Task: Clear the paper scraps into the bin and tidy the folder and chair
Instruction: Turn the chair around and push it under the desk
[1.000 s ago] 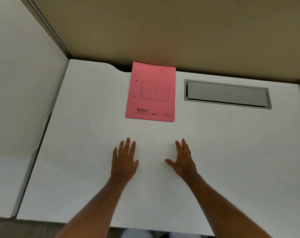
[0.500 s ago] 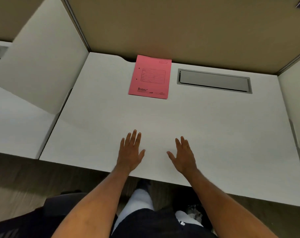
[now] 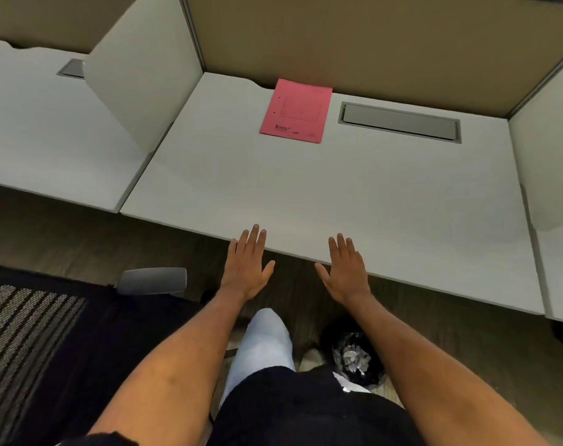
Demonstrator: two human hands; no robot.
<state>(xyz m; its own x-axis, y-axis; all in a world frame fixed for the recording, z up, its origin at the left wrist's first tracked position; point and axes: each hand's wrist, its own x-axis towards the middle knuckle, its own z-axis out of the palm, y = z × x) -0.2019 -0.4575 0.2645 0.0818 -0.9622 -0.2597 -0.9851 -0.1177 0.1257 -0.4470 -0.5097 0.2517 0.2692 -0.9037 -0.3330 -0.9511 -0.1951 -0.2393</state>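
Note:
A pink folder (image 3: 295,111) lies flat at the back of the white desk (image 3: 338,194), against the tan partition. My left hand (image 3: 246,267) and my right hand (image 3: 346,268) hover open and empty, palms down, over the desk's front edge, far from the folder. A black bin (image 3: 355,358) with crumpled paper scraps inside stands on the floor under my right forearm. The chair (image 3: 32,317), with a black mesh back and a grey armrest (image 3: 153,281), is at the lower left, beside my left arm.
A grey cable tray lid (image 3: 399,122) is set into the desk right of the folder. White dividers (image 3: 145,75) flank the desk, with a neighbouring desk on the left. My legs and dark floor fill the bottom.
The view has pulled back from the desk. My hands have come back from the desk's middle to its front edge. The chair and the bin have come into view.

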